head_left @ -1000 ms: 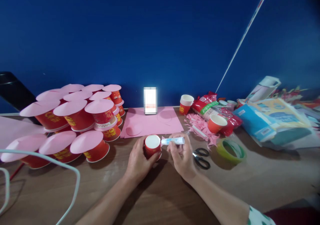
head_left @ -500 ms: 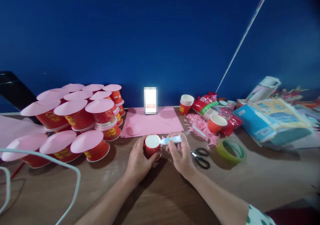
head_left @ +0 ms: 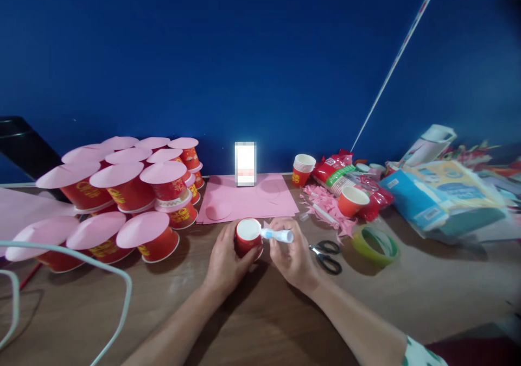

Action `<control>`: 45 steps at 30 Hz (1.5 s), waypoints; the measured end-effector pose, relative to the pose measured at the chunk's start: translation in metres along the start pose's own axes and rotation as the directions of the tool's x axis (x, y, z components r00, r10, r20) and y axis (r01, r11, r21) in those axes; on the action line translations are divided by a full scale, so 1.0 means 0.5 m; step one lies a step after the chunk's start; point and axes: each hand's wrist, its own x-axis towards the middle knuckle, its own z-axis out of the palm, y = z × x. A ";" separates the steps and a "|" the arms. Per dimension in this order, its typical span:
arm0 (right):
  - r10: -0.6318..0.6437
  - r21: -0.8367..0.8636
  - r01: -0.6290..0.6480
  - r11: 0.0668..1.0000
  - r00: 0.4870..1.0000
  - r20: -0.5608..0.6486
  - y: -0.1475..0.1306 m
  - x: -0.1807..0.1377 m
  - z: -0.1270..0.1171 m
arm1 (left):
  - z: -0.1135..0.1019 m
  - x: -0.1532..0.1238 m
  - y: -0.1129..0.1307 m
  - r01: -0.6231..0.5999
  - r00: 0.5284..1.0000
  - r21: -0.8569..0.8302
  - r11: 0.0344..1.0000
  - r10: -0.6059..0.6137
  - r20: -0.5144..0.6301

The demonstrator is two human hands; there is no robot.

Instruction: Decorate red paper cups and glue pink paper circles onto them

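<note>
Gripping a red paper cup [head_left: 247,245] in the curled left hand [head_left: 228,257], with its white round end turned up, at the middle of a brown wooden surface [head_left: 175,314]. Pinching a slim white-and-blue tube [head_left: 280,235] between the closed fingers of the right hand [head_left: 295,257], with its narrow tip at the right edge of the cup. Spread flat just to the far side of the cup: overlapping pink paper sheets [head_left: 248,206], with a small pink disc [head_left: 218,210] at their near left and a glowing, blurred-out rectangle [head_left: 245,163] standing at their far edge, before a blue wall [head_left: 203,56]. Massed at left: red cups in rows, with shallow pink cones [head_left: 142,229] on top, some stacked in tiers. Looped across the near left: a pale cable [head_left: 126,295]. Lying just right of the right hand: black-handled scissors [head_left: 321,254], then a yellow-green tape roll [head_left: 361,246]. Gathered at far right: a stack of nested cups [head_left: 300,178], a red plastic bag [head_left: 328,168], pink scraps [head_left: 340,222], a single cup [head_left: 347,205] with its mouth up, and blue-and-yellow packaging [head_left: 415,197].
</note>
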 end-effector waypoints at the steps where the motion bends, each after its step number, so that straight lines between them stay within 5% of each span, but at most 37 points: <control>1: -0.013 -0.010 0.013 1.000 1.000 0.009 0.000 -0.001 0.000 | 0.000 0.000 0.000 0.001 1.000 -0.002 1.000 -0.001 0.000; 5: 0.011 -0.016 -0.011 1.000 1.000 -0.002 -0.001 -0.006 0.001 | 0.001 -0.001 -0.001 -0.004 1.000 0.001 1.000 0.004 -0.002; 12: 0.253 0.155 -0.232 0.960 0.958 -0.134 0.000 0.003 0.002 | 0.006 -0.004 -0.006 0.008 1.000 0.026 1.000 -0.007 -0.020; 27: 0.311 0.223 -0.286 0.932 0.946 -0.089 -0.008 0.003 0.011 | 0.004 -0.003 -0.001 -0.004 1.000 0.018 1.000 0.004 -0.021; 33: 0.246 0.131 -0.234 0.963 0.966 -0.083 -0.001 -0.003 0.007 | 0.006 -0.003 -0.005 -0.015 0.999 0.008 1.000 0.015 -0.028; 39: 0.003 -0.022 -0.004 1.000 0.999 -0.041 0.008 -0.005 -0.002 | 0.003 -0.002 -0.004 -0.022 1.000 -0.003 1.000 0.022 -0.015; 45: -0.176 -0.160 0.187 0.969 0.981 0.082 -0.002 -0.007 -0.012 | 0.005 -0.003 -0.008 -0.036 0.999 0.000 0.999 0.036 -0.017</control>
